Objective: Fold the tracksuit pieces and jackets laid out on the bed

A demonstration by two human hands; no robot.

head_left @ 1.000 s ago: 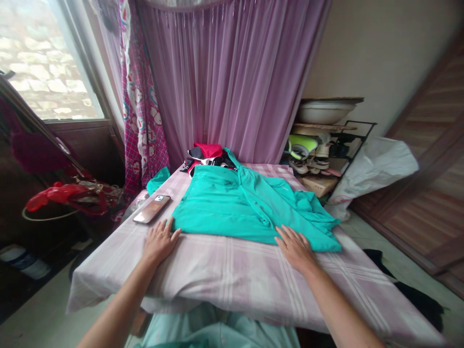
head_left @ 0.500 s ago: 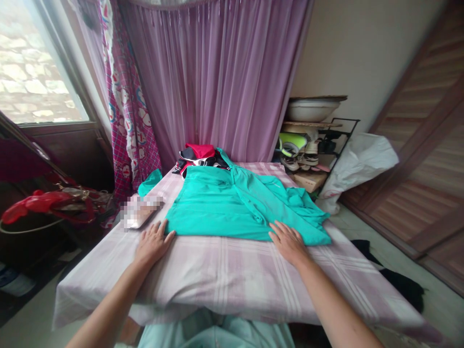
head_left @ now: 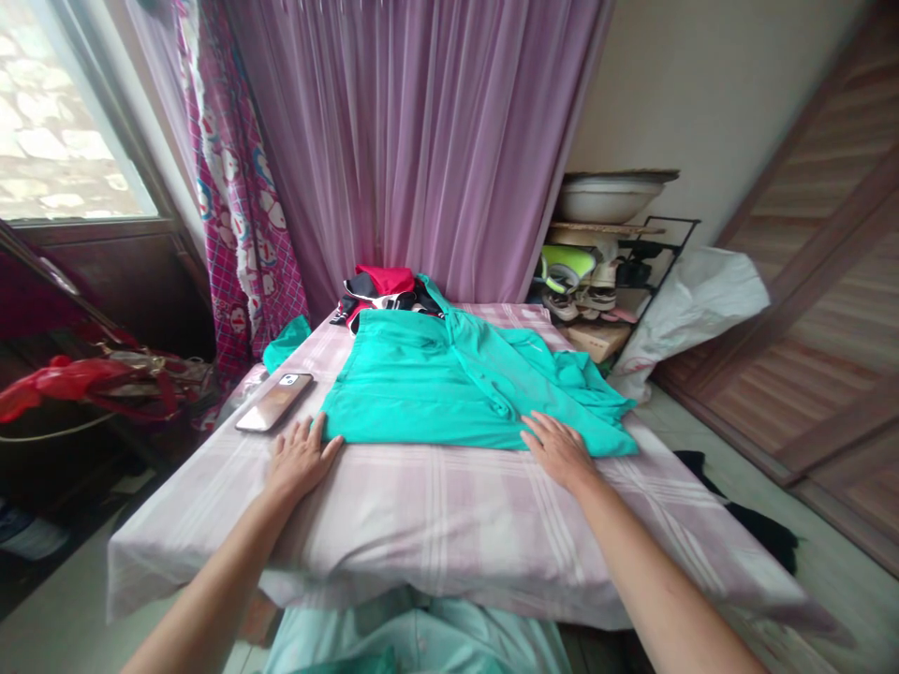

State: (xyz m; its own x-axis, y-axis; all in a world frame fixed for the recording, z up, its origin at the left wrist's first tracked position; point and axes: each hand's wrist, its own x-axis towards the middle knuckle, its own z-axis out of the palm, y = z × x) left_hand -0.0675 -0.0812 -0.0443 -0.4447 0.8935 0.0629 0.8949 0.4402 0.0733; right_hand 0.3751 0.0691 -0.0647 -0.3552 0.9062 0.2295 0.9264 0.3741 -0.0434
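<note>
A teal garment [head_left: 414, 374] lies spread and partly folded on a table with a pink and white checked cloth [head_left: 393, 524]. My left hand [head_left: 301, 457] rests open at the garment's near left corner, fingers apart, partly on the cloth. On the near edge toward the right lies my right hand [head_left: 560, 452], open, its fingertips on the teal fabric. Neither hand grips anything. A sleeve-like strip runs diagonally across the garment, and its right side is bunched.
Left of the garment lies a phone [head_left: 275, 402]. Behind it sit red and dark clothes [head_left: 383, 284]. Another teal cloth [head_left: 287, 343] is at the table's left edge. A shoe rack [head_left: 650, 271] and a white sack [head_left: 692, 304] stand beyond the right side.
Both hands stay in nearly the same place on the garment. The camera view has shifted slightly, and the garment looks unchanged.
</note>
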